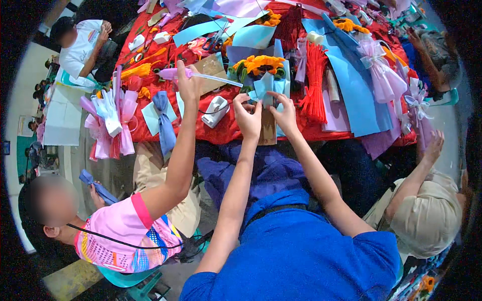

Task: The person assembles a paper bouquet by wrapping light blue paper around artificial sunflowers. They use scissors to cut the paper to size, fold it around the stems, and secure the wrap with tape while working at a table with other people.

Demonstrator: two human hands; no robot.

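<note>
1. The left hand [248, 117] and right hand [284, 115] stood close together, thumbs and fingers narrowed on a light-blue paper wrap [264, 88] near the table's front edge. An uneven pinch could have creased the paper or let a fold spring loose.
2. The artificial sunflower [258, 65] lay just beyond the wrap; whether the two were joined could not be told. A hard tug might have bent its petals, had they been attached.
3. A co-worker's hand [188, 86] gripped a pink glue gun [169, 74], its pale glue stick [216, 79] reaching toward the wrap. A sideways swing could have poked the paper or the person's fingers.
4. A brown paper strip [268, 132] ran beneath the hands to the front of the red tablecloth [201, 133]; a dropped wrist might have dragged it off.
5. Right of the right hand lay a red pipe-cleaner bundle [314, 85], which a careless elbow could have scattered.
</note>
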